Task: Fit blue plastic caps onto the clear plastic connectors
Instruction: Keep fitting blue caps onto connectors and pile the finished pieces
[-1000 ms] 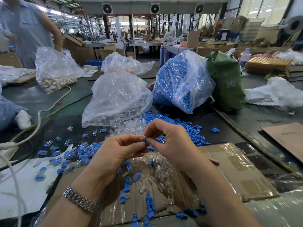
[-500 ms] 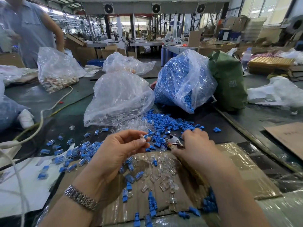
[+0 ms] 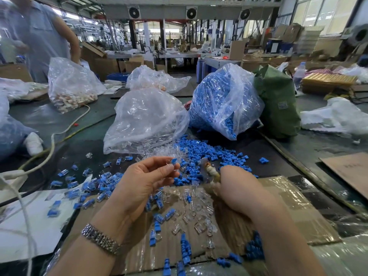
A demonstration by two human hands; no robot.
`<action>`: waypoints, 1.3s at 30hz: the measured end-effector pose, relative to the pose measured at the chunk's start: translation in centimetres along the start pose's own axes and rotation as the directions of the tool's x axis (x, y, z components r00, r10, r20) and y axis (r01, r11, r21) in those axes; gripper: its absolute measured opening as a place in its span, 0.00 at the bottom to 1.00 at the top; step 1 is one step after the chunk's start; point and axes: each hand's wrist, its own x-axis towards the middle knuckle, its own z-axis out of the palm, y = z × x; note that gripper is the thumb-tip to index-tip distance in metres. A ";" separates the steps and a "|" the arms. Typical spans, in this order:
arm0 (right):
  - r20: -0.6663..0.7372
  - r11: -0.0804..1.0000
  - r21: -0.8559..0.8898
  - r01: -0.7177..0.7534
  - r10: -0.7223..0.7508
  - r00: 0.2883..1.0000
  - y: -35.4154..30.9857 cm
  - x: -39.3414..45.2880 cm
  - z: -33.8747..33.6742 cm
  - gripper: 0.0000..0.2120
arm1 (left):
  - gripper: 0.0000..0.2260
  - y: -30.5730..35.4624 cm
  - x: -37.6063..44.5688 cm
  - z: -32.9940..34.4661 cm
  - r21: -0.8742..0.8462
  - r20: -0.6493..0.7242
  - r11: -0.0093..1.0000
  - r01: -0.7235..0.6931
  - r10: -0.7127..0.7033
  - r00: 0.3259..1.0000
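Lying far left on the dark table (image 3: 59,120), a white cable (image 3: 52,140) runs beside scattered capped connectors (image 3: 93,186). Left hand (image 3: 143,182), metal watch (image 3: 100,239) on wrist, pinches 1 clear connector with blue cap (image 3: 172,163) between thumb and fingertips. Below it, cardboard sheet (image 3: 298,212) holds loose clear connectors (image 3: 197,216). Behind: clear bag (image 3: 145,118), then loose blue caps (image 3: 199,154), then a bag of blue caps (image 3: 219,96). Right hand (image 3: 239,190) curls round a blurred tool (image 3: 212,171), kind unclear. Green bag (image 3: 278,104) farthest right.
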 end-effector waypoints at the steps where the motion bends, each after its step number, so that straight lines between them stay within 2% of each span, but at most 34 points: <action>1: 0.011 0.997 0.075 0.013 -0.014 1.000 0.1 -0.1 -0.4 0.12 | 0.14 0.0 0.0 0.0 -0.016 -0.009 1.000 -0.002 0.001 1.000; 3: 0.042 0.954 0.296 0.053 -0.069 0.997 0.3 -0.5 -1.3 0.08 | 0.14 0.0 0.1 -0.1 -0.060 -0.030 0.998 -0.004 0.002 1.000; 5: 0.120 0.839 0.538 0.084 -0.175 0.977 -0.1 -1.3 -2.1 0.07 | 0.11 0.0 0.3 -0.3 -0.101 -0.046 0.995 -0.007 0.003 0.999; 7: 0.205 0.758 0.646 0.086 -0.281 0.938 -0.6 -2.0 -2.2 0.06 | 0.10 -0.1 0.4 -0.5 -0.105 -0.054 0.994 -0.013 0.008 0.999; 12: 0.193 0.809 0.564 0.163 -0.322 0.927 -1.7 -2.6 -1.7 0.11 | 0.14 -0.1 0.6 -0.2 -0.032 -0.055 0.999 -0.037 0.035 0.998; 20: 0.170 0.811 0.545 0.210 -0.353 0.920 -2.4 -3.0 -1.6 0.12 | 0.11 -0.4 0.3 0.2 0.224 -0.050 0.965 -0.139 0.154 0.987; 25: 0.141 0.775 0.590 0.224 -0.372 0.917 -2.6 -2.8 -1.1 0.12 | 0.11 -0.4 0.0 0.3 0.250 -0.061 0.958 -0.138 0.158 0.985; 32: 0.062 0.795 0.532 0.291 -0.379 0.923 -3.2 -2.8 -0.9 0.14 | 0.11 0.0 -0.2 0.6 0.264 -0.083 0.943 -0.205 0.234 0.969; 36: 0.044 0.769 0.583 0.263 -0.353 0.935 -2.2 -2.7 -1.5 0.15 | 0.08 0.7 -0.2 -0.1 0.396 -0.113 0.878 -0.268 0.336 0.935; 39: -0.015 0.878 0.437 0.198 -0.213 0.977 -0.9 -1.5 -1.4 0.13 | 0.08 0.9 -0.3 -1.3 0.656 -0.158 0.723 -0.216 0.412 0.897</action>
